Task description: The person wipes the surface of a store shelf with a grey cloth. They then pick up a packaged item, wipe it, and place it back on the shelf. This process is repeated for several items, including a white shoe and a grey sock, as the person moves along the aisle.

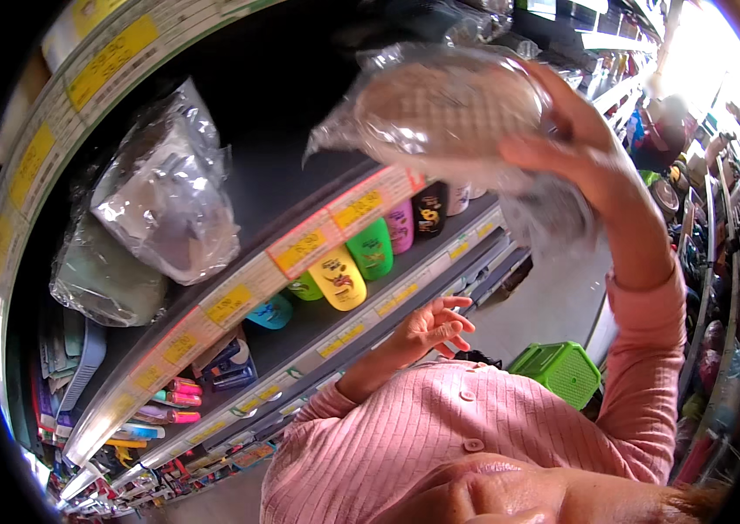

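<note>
My right hand (570, 131) is raised at the upper right, fingers and thumb around the edge of a clear plastic bag (448, 105). Inside is a beige, rounded item with a waffle-like pattern, blurred by motion. More clear plastic (547, 216) hangs just below this hand; what it contains cannot be made out. My left hand (432, 327) is held before my chest beside the lower shelf, fingers apart and holding nothing. On the dark upper shelf lie a bagged white-grey item (170, 203) and a bagged greenish-grey item (114, 281), leaning against each other.
A shelf edge with yellow price tags (304, 249) runs diagonally before me. Beneath it stand a yellow bottle (342, 278), a green bottle (370, 249) and others. A green plastic basket (560, 373) is near my right side. Stocked shelves (717, 262) line the right.
</note>
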Available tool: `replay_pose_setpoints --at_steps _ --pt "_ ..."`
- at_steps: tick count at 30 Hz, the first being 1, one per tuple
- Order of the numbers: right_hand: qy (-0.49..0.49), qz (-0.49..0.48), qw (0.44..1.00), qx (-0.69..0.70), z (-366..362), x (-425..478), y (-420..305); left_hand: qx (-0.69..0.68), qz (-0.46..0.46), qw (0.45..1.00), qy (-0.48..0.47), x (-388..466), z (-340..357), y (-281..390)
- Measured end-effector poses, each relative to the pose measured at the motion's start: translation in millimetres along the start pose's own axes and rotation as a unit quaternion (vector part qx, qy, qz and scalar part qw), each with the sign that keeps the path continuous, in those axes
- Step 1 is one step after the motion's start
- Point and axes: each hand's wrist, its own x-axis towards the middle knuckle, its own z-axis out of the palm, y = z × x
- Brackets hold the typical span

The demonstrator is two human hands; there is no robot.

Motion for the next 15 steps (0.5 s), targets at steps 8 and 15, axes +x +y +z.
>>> replay_pose_setpoints --at_steps 8,15 --pt "-0.21 -0.124 0.969 -0.039 84 165 30 -0.002 -0.031 1.0 -0.005 -27 -15 -2" --pt "-0.126 -0.029 0.97 -0.206 179 221 49 -0.007 -0.052 0.998 0.044 -65 -41 0"
